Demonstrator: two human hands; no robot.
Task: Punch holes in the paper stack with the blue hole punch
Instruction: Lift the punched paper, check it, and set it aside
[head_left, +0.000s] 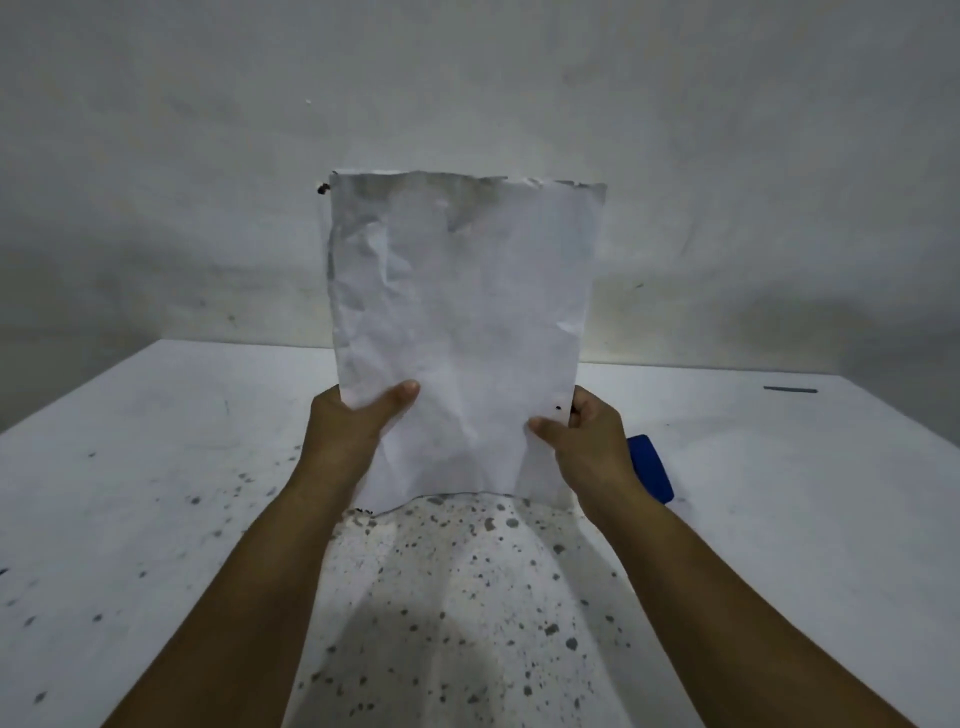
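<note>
Paper stack (462, 322): white, creased, top edge ragged, held upright between both hands, left hand (358, 421) and right hand (582, 436) gripping its lower side edges. Small dark hole near right thumb. Hole punch (649, 467): blue, lying just behind right hand, partly hidden.

Held upright above the white speckled table (156, 467) by both hands: the crumpled white paper stack (462, 322), left hand (358, 421) at its lower left edge, right hand (582, 436) at its lower right edge. Lying on the table just right of and behind the right hand, partly hidden by it: the blue hole punch (652, 467). Behind the table, the plain grey wall (519, 93).
</note>
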